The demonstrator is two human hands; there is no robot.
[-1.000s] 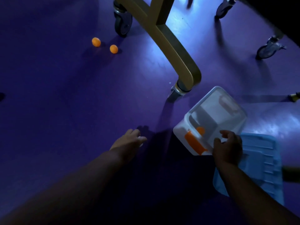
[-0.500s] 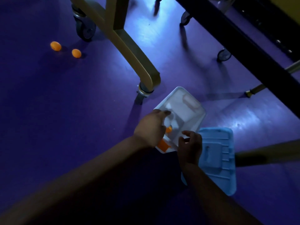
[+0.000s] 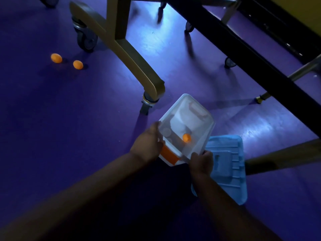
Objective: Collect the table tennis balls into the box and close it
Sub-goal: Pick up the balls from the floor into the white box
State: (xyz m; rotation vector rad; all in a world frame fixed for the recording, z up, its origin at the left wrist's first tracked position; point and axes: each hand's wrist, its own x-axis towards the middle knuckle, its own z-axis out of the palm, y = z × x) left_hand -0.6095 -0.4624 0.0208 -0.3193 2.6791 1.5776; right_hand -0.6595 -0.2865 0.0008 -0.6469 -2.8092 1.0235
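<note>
Both hands are on the box (image 3: 198, 119) here. Left hand (image 3: 147, 145) wraps the near left corner, fingers curled over the rim, palm against the side just above the orange latch (image 3: 167, 153). Right hand (image 3: 202, 160) clamps the near right corner, fingertips (image 3: 207, 152) hooked on the edge. So each hand is closed on the box, one at either near corner, and the open top faces up between them.

Inside, one orange ball (image 3: 186, 137) sits on the bottom toward the near end, between the two hands but touching neither. A pale round shape lies close to the left wall; it is too faint to tell what it is.

The blue lid (image 3: 227, 164) lies flat on the floor (image 3: 86, 119) just right of the box, partly under the right hand and forearm. The box is open, lid off.

Further out, a gold table leg (image 3: 132, 54) curves down to a foot just beyond the box's far corner. Well away to the left, past a caster (image 3: 86, 39), two more orange balls rest on the floor side by side, the left ball (image 3: 56, 58) and the right ball (image 3: 78, 64), apart from each other and far from either hand.
</note>
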